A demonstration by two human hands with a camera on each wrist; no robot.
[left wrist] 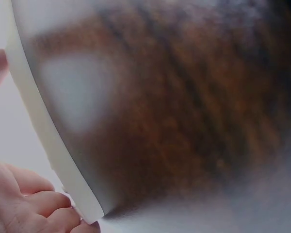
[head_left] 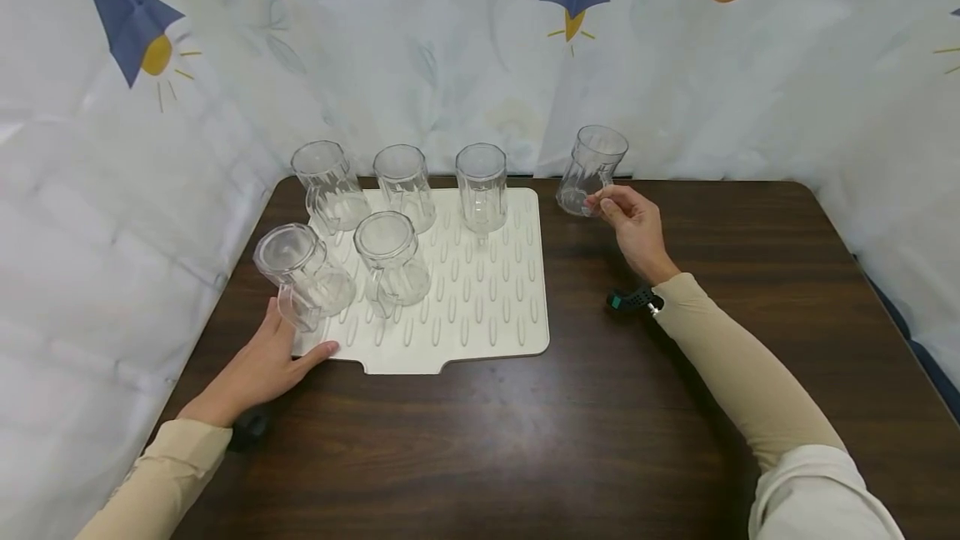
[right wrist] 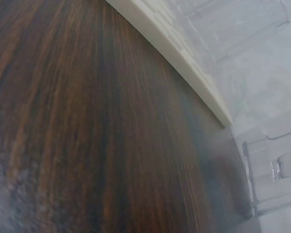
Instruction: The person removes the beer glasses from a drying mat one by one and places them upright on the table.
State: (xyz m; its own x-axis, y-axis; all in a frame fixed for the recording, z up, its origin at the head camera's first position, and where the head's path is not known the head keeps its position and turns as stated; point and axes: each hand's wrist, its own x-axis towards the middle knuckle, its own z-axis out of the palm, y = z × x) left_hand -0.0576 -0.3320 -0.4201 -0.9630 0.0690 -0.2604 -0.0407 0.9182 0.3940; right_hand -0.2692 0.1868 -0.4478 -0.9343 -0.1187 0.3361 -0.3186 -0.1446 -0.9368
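A white ribbed draining board point(head_left: 487, 315) lies on the brown table, with several clear glass mugs standing on it. My left hand point(head_left: 258, 365) rests against its front left corner, thumb along the front edge and fingers by the left side. Closest to that hand is the front left mug point(head_left: 300, 273), whose handle points toward me. In the left wrist view the fingers point(left wrist: 53, 206) touch the board's edge point(left wrist: 63, 155). To the right of the board, my right hand point(head_left: 633, 227) pinches the handle of another clear glass mug point(head_left: 592, 169) near the table's back edge.
A second mug point(head_left: 393, 261) stands in the front row; behind are the back left mug point(head_left: 330, 190), back middle mug point(head_left: 405, 190) and back right mug point(head_left: 482, 190). A printed white curtain point(head_left: 465, 65) hangs behind the dark wooden table point(head_left: 540, 457).
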